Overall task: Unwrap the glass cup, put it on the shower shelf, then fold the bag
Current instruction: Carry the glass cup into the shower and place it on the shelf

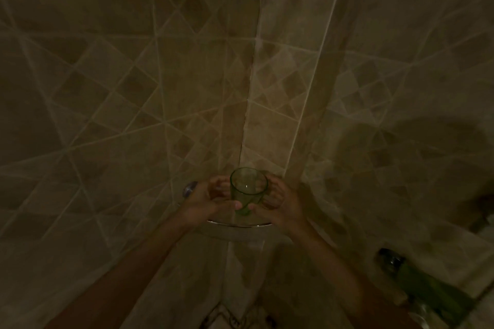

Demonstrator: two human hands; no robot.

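Two hands cradle the green-tinted clear glass cup point(248, 189) upright above the chrome-rimmed corner shelf point(240, 225): left hand point(207, 201) and right hand point(278, 205) curl round its sides, thumbs pinching near its base.

A glass cup point(248, 189) stands upright over the corner shower shelf point(240, 225), where two tiled walls meet, the left hand point(205, 203) at its left, the right hand point(278, 205) at its right.
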